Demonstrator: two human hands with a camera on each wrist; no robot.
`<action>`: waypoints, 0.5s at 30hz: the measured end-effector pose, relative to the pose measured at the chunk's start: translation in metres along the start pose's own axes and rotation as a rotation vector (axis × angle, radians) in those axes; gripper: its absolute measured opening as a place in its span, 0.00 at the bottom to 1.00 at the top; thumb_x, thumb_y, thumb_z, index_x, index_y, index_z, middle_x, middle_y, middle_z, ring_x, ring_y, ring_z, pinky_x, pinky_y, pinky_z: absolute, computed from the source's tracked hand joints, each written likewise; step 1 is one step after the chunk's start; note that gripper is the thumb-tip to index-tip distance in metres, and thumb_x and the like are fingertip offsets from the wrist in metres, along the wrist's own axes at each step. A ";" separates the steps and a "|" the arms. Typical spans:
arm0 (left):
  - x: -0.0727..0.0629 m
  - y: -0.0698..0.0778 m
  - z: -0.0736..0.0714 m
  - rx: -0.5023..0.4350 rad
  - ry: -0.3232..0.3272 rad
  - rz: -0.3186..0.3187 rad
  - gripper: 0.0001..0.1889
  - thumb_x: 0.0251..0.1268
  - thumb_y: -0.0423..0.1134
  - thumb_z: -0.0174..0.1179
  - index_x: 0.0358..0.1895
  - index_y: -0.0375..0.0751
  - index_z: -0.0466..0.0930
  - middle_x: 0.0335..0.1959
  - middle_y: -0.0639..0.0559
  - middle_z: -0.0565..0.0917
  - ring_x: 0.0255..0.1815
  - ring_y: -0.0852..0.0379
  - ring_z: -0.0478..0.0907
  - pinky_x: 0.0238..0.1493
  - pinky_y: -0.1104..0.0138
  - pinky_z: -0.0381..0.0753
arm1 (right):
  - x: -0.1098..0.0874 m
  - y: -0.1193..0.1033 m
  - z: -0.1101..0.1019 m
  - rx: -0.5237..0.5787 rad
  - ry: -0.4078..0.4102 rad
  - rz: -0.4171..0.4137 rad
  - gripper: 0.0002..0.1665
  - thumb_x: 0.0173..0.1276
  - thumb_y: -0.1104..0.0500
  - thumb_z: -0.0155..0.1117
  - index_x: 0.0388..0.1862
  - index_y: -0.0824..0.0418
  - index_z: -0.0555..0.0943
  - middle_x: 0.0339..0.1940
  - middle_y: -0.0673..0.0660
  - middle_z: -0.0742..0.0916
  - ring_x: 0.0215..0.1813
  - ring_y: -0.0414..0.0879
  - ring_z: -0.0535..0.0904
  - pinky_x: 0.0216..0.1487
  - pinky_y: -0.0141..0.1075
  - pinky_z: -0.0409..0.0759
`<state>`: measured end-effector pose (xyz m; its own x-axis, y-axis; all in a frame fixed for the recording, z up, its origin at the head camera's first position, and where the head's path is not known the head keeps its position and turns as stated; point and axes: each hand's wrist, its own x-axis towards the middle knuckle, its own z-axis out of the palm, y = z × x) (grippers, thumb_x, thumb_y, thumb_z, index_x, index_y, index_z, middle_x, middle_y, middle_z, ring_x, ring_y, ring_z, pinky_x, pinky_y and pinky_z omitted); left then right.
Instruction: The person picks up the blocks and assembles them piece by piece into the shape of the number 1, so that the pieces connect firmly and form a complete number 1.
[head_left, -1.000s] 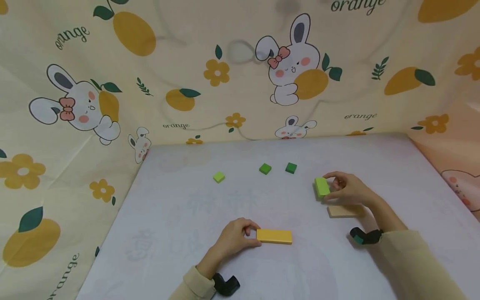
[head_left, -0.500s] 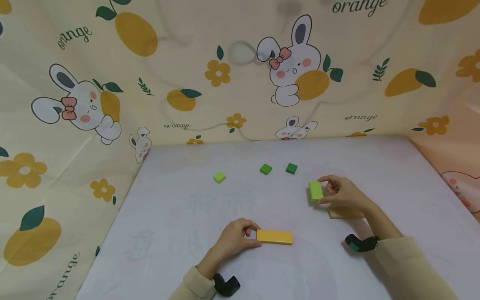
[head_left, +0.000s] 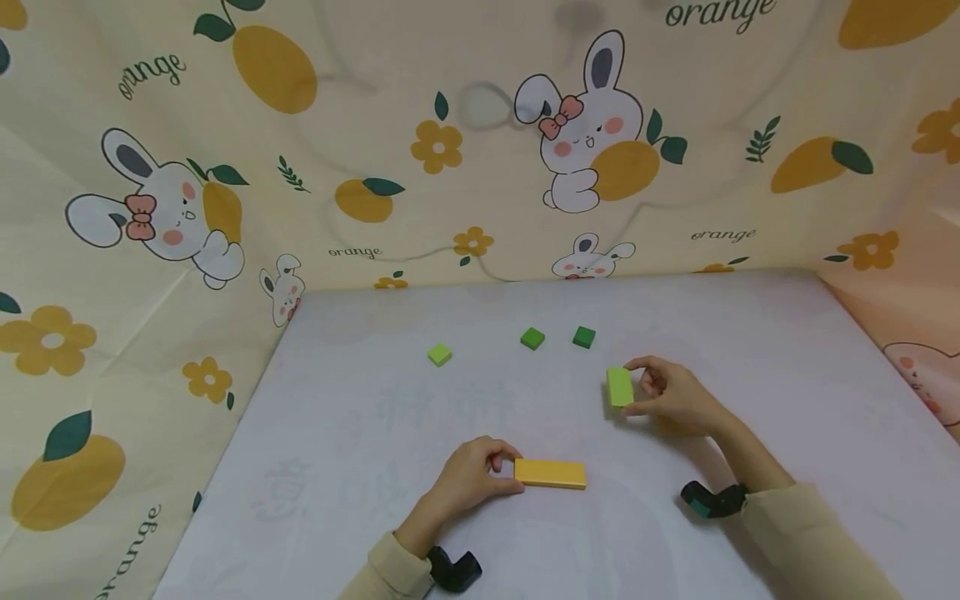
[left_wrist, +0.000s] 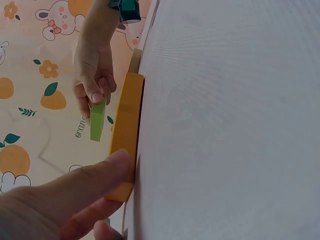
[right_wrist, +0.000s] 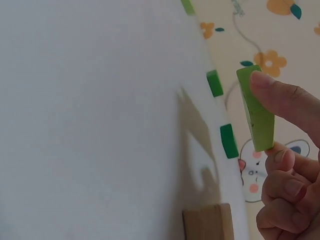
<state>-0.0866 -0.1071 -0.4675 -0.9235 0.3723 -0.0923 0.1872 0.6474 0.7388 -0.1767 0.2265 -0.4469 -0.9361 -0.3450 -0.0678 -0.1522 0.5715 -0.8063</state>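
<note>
My right hand [head_left: 678,396] pinches a light green rectangular block [head_left: 619,388] between thumb and fingers. In the right wrist view that green block [right_wrist: 257,110] is off the table, and a shadow falls on the white surface. My left hand [head_left: 472,473] holds the left end of a long yellow block [head_left: 550,474] lying on the table. The thumb lies on one side of the yellow block [left_wrist: 127,107] in the left wrist view. Under the right hand is a tan wooden block [right_wrist: 207,224], mostly covered in the head view.
Toward the back of the white table [head_left: 360,467] lie a small light green block [head_left: 439,355], a mid-green block [head_left: 532,338] and a dark green block [head_left: 584,337]. A printed cloth [head_left: 450,67] with rabbits and oranges hangs behind and along the sides.
The right hand has carried the light green block left and a little toward the front, covering more of the wooden block. The left hand and yellow block have stayed in place.
</note>
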 end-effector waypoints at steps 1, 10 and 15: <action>0.000 0.000 0.000 -0.001 0.001 0.000 0.18 0.47 0.43 0.75 0.43 0.43 0.85 0.24 0.49 0.74 0.23 0.68 0.59 0.27 0.77 0.58 | 0.000 0.000 0.001 -0.003 0.003 -0.009 0.38 0.49 0.57 0.79 0.56 0.67 0.72 0.26 0.51 0.70 0.28 0.36 0.66 0.27 0.29 0.64; 0.000 0.001 0.000 -0.007 0.010 0.000 0.18 0.46 0.42 0.75 0.43 0.43 0.86 0.24 0.49 0.73 0.24 0.68 0.60 0.27 0.77 0.59 | -0.005 -0.009 0.014 0.008 0.023 -0.048 0.38 0.47 0.60 0.79 0.56 0.69 0.73 0.25 0.52 0.70 0.26 0.33 0.64 0.28 0.28 0.64; -0.001 0.002 0.000 -0.010 0.009 0.002 0.18 0.46 0.41 0.75 0.42 0.42 0.85 0.24 0.48 0.74 0.24 0.68 0.60 0.28 0.77 0.59 | -0.006 -0.012 0.022 0.032 0.030 -0.048 0.38 0.47 0.62 0.79 0.56 0.70 0.72 0.24 0.51 0.69 0.26 0.33 0.65 0.27 0.28 0.65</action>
<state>-0.0859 -0.1065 -0.4660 -0.9259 0.3680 -0.0848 0.1861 0.6399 0.7456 -0.1627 0.2050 -0.4501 -0.9373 -0.3483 -0.0112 -0.1874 0.5308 -0.8265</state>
